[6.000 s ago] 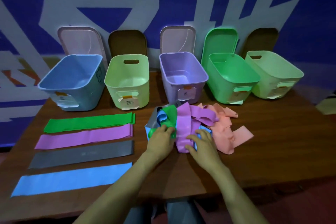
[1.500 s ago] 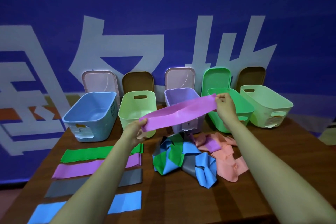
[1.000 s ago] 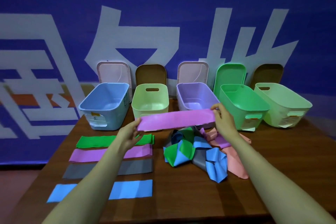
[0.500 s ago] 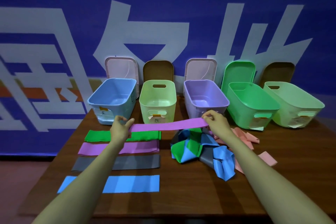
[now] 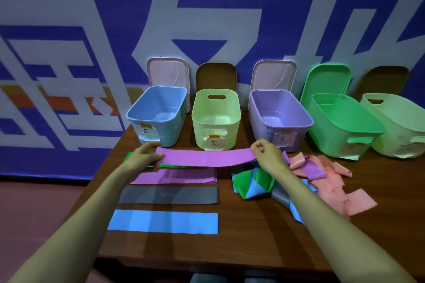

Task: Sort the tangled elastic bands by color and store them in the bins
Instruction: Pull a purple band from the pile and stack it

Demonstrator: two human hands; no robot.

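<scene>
A purple band [image 5: 207, 157] is stretched flat between my hands, low over the green band [image 5: 174, 165] on the table. My left hand [image 5: 145, 155] holds its left end and my right hand [image 5: 268, 154] pinches its right end. Below lie another purple band [image 5: 177, 178], a grey band [image 5: 169, 195] and a blue band [image 5: 163, 221], each laid out flat. To the right sits a tangled pile [image 5: 253, 185] of green, blue, grey, purple and pink bands. Behind stand the blue bin [image 5: 158, 115], yellow-green bin [image 5: 216, 117], purple bin [image 5: 279, 117], green bin [image 5: 345, 125] and pale green bin [image 5: 400, 124].
The brown table [image 5: 230, 248] carries everything. Lids lean against the blue wall behind the bins, among them a pink lid [image 5: 167, 73] and a green lid [image 5: 328, 80]. Loose pink bands [image 5: 338, 193] spread toward the table's right side.
My hands pulled a purple band out of the tangle, held it stretched in the air, then lowered it leftward until it hangs just over the laid-out bands.
</scene>
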